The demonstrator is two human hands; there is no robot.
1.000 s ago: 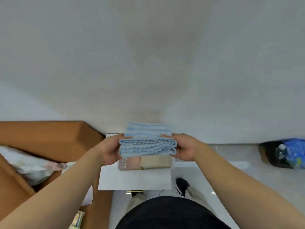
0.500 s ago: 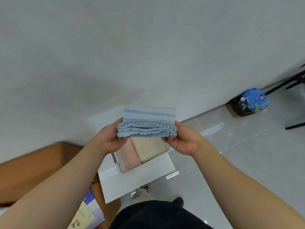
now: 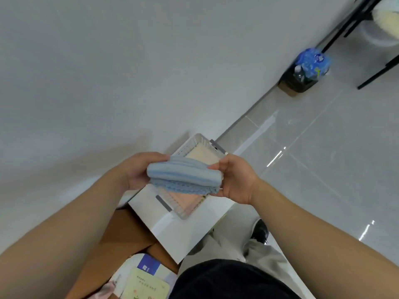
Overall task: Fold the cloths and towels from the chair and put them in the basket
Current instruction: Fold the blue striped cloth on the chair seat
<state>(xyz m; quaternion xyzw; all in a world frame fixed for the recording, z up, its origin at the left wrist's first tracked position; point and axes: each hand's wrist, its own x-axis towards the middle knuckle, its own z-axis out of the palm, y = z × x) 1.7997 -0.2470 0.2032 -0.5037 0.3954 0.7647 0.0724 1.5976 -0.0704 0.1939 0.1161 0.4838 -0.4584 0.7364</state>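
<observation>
Fingers (image 3: 216,166) of the left hand (image 3: 138,169) and right hand (image 3: 236,180) curl round the ends of the folded blue towel (image 3: 183,176), held just above the basket (image 3: 199,139). In the basket lie a cream cloth (image 3: 204,153) and a pink cloth (image 3: 183,201). This fold looks done, with only the drop to make. The chair (image 3: 377,74), well apart from the basket, is cut off, so I cannot tell what waits there.

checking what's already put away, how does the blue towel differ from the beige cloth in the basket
The blue towel is held up between the left hand and right hand; the beige cloth lies in the basket. The blue towel shows stacked layers with a wavy edge; the beige cloth shows one flat face, partly hidden behind the towel. Both look folded.
</observation>
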